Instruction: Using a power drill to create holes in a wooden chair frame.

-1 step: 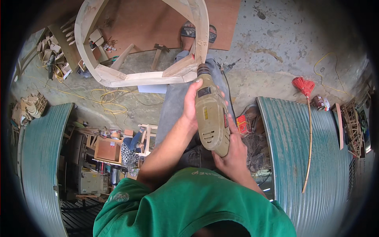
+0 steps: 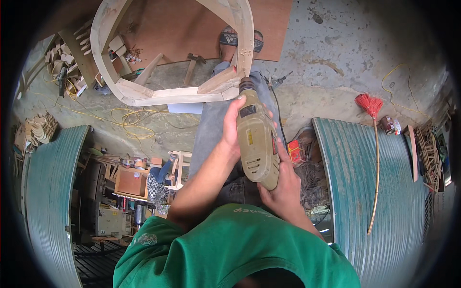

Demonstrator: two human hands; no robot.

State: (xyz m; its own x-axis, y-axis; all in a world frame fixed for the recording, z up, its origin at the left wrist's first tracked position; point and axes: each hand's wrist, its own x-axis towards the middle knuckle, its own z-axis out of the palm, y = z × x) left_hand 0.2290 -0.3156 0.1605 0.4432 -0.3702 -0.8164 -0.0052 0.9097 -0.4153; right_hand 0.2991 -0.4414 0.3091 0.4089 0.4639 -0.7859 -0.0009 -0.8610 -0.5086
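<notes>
An olive-coloured power drill (image 2: 256, 139) points away from me, its chuck against the near right corner of a rounded wooden frame (image 2: 175, 93). My left hand (image 2: 234, 126) wraps round the front of the drill body, thumb along its top. Around the rear handle is my right hand (image 2: 283, 185), fingers partly hidden under the body. No bit shows between chuck and wood. Pale wood shavings lie on the frame's right side just beyond the chuck. The frame's near edge rests by my grey-trousered leg (image 2: 211, 129).
A hammer (image 2: 192, 67) lies inside the frame's outline, near a brown board (image 2: 271, 29). Yellow cord (image 2: 132, 120) coils on the floor at left. Wood offcuts (image 2: 62, 57) are heaped far left. A red-headed broom (image 2: 375, 158) lies over a green corrugated sheet (image 2: 355, 192) at right.
</notes>
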